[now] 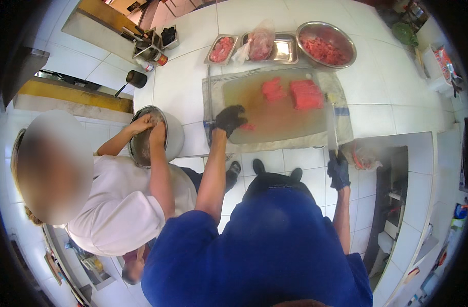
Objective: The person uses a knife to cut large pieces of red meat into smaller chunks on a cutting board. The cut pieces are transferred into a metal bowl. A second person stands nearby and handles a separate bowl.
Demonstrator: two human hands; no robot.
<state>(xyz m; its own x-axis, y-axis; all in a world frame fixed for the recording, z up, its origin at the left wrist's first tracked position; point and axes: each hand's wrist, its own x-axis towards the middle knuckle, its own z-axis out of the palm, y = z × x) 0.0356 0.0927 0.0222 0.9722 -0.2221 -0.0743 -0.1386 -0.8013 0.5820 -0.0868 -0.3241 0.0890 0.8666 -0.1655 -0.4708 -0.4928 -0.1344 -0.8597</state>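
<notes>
My left hand [230, 119], in a black glove, is at the left side of the cutting board [291, 124], its fingers over a small piece of red meat [248, 127]; whether they grip it I cannot tell. My right hand [338, 171], also black-gloved, is shut on the handle of a knife [332, 132] off the board's right edge, the blade pointing away from me. Toward the board's far side lie a block of red meat [306, 94] and a smaller sliced piece [273, 89]. A cloth [343, 115] is spread under the board.
Beyond the board stand a small steel tray of meat [211, 57], a steel pan with bagged meat [291, 57] and a steel bowl [352, 53] of cut meat. At left, a co-worker has both hands in a large pot [175, 132]. A long metal rod [209, 96] lies along the board's left.
</notes>
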